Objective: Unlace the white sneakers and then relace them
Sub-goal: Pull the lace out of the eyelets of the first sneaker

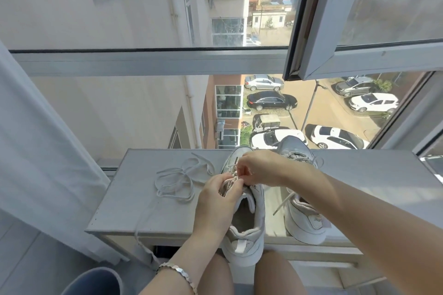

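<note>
lace (175, 182) limp, light, likely slippy | your right hand (259, 167) fingers pinch it; left hand (215, 201) grips sneaker (249, 235) | hold near tip

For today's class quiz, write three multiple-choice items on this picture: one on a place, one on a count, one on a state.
1. Where does the slack shoelace mostly lie?
A. on the table, left of the handled sneaker
B. inside a sneaker
C. across a knee

2. How many sneakers stand on the table?
A. one
B. two
C. three

3. The right-hand sneaker is:
A. still laced
B. lace-free
C. tipped sideways

Key: 1 A, its loops rest on the tabletop; 2 B, one under the left hand and right hand, one beside it; 3 A, crossed laces show on its upper.
</note>
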{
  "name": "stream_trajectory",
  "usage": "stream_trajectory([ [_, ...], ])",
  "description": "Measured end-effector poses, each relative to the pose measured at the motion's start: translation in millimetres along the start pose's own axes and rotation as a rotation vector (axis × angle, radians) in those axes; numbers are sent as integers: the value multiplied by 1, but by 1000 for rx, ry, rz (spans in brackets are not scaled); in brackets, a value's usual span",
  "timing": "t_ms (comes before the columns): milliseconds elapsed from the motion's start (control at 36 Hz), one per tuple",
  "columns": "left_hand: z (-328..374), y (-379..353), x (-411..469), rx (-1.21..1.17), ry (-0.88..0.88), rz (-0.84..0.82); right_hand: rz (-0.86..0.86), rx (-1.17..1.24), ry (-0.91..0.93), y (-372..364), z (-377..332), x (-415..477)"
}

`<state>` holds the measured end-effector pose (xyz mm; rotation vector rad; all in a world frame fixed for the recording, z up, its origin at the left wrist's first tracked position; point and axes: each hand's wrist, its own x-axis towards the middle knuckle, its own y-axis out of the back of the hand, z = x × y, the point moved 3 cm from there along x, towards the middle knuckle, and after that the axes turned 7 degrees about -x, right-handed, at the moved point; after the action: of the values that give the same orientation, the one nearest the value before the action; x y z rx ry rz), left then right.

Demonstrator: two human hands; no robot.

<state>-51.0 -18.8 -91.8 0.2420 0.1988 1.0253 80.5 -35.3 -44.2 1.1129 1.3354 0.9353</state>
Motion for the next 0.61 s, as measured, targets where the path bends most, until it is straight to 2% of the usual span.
stream_trajectory([
  [139, -1, 1, 3, 8, 10, 21, 169, 109, -70, -8, 4, -3],
  [250, 0, 2, 3, 36, -17, 35, 314, 285, -228, -19, 8, -5],
  [333, 1, 2, 3, 53, -29, 35, 326, 376, -306, -22, 10, -2],
  [417, 1, 0, 3, 61, -29, 43, 268, 362, -201, -10, 6, -3],
  [528, 1, -1, 4, 52, -29, 52, 159, 117, -1, -1, 0, -6],
  [611, 0, -2, 4, 53, -37, 55, 180, 73, 54, -2, 1, -9],
])
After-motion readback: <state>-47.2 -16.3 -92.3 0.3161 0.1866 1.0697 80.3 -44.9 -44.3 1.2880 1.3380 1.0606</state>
